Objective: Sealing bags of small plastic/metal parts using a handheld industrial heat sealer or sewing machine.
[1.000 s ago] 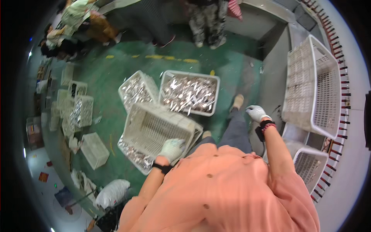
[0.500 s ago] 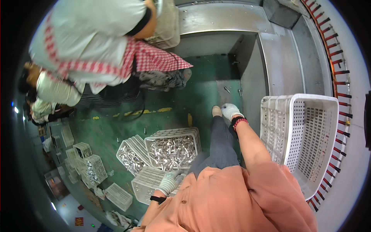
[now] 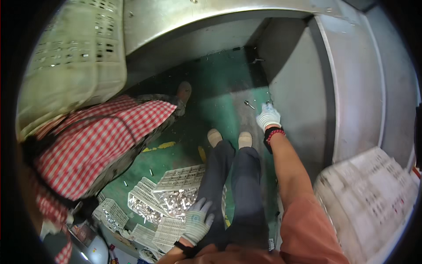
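Note:
My right hand (image 3: pixel 268 117), in a white knit glove, reaches down to the green floor beside a grey metal panel. Its fingers are drawn together around the end of a small metal part, which they mostly cover. Just left of them lies another small metal part (image 3: pixel 249 104), shiny and rod-like. My left hand (image 3: pixel 196 223), in a striped white glove, is by my left leg with its fingers spread, holding nothing. Beyond it, a white plastic basket (image 3: pixel 180 178) lies among others, with shiny metal parts (image 3: pixel 178 201) in it, partly hidden by my leg and hand.
A metal bench (image 3: pixel 358 88) runs along the right, with a white basket (image 3: pixel 371 189) at lower right. A co-worker's red checked apron (image 3: pixel 101 145) and a pale basket (image 3: pixel 79 57) fill the left. Loose metal parts (image 3: pixel 151 172) lie on the floor.
My view has dropped closer to the floor and turned. My right hand has gone from beside my leg to the floor parts by the panel. My left hand has come across to my left leg.

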{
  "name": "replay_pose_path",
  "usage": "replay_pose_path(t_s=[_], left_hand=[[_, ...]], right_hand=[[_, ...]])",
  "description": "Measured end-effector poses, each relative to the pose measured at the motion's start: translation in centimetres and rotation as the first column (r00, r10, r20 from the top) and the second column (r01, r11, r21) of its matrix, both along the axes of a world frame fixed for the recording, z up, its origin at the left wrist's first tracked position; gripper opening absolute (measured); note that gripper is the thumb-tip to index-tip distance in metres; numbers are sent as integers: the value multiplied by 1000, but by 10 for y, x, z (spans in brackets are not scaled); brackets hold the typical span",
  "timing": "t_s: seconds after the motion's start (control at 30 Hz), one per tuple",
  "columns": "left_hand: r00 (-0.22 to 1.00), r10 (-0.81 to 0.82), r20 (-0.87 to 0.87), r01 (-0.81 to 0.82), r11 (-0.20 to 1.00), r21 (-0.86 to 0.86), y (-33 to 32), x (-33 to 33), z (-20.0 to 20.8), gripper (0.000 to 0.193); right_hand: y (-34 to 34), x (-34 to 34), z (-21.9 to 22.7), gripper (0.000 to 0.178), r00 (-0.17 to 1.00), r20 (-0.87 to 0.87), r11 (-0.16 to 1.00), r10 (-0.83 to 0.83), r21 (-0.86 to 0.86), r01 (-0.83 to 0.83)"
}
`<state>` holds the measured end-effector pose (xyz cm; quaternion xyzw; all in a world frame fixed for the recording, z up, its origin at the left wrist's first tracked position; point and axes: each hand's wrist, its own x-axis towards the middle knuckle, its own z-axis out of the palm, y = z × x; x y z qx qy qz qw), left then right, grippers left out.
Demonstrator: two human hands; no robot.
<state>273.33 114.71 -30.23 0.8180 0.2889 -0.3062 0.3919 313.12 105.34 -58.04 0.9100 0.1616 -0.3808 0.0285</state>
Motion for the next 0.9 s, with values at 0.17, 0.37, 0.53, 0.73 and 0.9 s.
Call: replay_pose_path(t_s=[0.17,0.37,0.53,0.73,0.9], left_hand=[[970,129,207,-183,947,266,31,27,-57,34],[946,134,295,-241,900,364,56,22,-100,26],[914,208,348,-293,932,213,65,11,-107,23],[961,222,162,-252,948,197,63,23,-67,30],[968,243,56,-249,951,184,42,28,-39,27]], right_hand=[[53,98,-118,36,831,337,896,442,-125,-425],[111,189,-223,57,766,383,856,517,-220,-468],[86,215,-256,45,437,374,575,818,-543,-611],[74,75,-181,23,767,410,867,493,-159,-472],[53,-47,-116,48,948,-293,993,-122,-40,115]])
